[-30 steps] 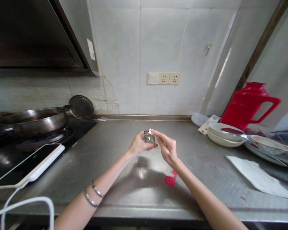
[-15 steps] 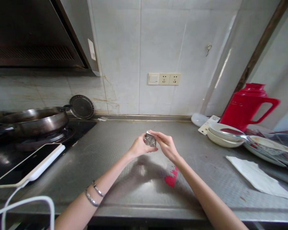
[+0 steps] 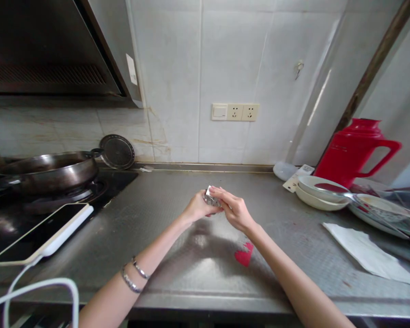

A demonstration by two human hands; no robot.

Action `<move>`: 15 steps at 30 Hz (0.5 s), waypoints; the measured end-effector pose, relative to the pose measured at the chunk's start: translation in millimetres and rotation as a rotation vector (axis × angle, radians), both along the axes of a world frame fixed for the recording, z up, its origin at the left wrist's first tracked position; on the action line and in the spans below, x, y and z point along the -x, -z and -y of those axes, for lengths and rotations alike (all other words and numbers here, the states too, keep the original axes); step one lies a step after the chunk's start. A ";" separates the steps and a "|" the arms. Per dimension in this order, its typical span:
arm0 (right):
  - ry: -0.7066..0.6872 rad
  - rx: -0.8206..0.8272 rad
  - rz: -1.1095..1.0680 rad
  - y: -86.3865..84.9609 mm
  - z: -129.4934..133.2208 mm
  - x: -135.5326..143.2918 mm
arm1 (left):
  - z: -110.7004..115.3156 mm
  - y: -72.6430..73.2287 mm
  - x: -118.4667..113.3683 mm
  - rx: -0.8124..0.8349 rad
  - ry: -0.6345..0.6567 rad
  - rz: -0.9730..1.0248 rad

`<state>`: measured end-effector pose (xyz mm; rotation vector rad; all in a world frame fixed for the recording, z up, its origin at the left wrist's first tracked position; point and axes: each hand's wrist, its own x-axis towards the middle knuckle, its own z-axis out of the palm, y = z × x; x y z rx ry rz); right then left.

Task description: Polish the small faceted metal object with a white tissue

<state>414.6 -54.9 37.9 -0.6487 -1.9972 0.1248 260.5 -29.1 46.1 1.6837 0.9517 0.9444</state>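
My left hand point(image 3: 198, 206) is closed around a small round grey piece point(image 3: 210, 200) with a shiny, faceted look, perhaps a glass cup. Its kind is hard to make out because fingers cover much of it. Over its top reach the fingers of my right hand point(image 3: 237, 210), pressing a small white piece point(image 3: 208, 190), tissue-like, against it. Both hands are above the middle of the steel counter point(image 3: 177, 273). Below them a red heart-shaped mark point(image 3: 244, 255) shows on the counter.
On the left, a pan point(image 3: 54, 173) sits on the stove beside a phone point(image 3: 41, 234) with a white cable. To the right are stacked bowls point(image 3: 323, 202), a red thermos jug point(image 3: 351, 150) and a white napkin point(image 3: 365, 255). A round black disc point(image 3: 116, 151) leans against the wall.
The fingers of my right hand have moved over the top of the round piece, covering more of it. More of the white piece shows. My left hand keeps its hold.
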 end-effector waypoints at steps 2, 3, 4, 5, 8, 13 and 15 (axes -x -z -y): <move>-0.005 -0.034 0.019 -0.6 0.6 -1.0 | 1.3 -2.6 1.0 0.006 0.009 -0.011; -0.006 -0.050 0.029 -0.7 0.8 -1.5 | 1.9 -3.8 1.4 0.011 0.015 -0.012; -0.004 -0.066 0.040 -0.7 1.0 -1.9 | 2.4 -5.0 1.7 0.020 0.019 -0.008; -0.003 -0.081 0.049 -0.6 1.1 -2.2 | 2.9 -6.1 2.0 0.032 0.023 0.000; -0.005 -0.122 0.067 -0.4 1.5 -2.1 | 4.6 -9.1 2.5 0.071 0.012 0.024; -0.014 -0.141 0.070 -2.5 3.7 0.0 | 5.8 -12.3 4.2 0.108 0.002 0.069; -0.016 -0.118 0.068 -3.1 4.8 1.0 | 4.5 -12.2 5.4 0.123 0.001 0.089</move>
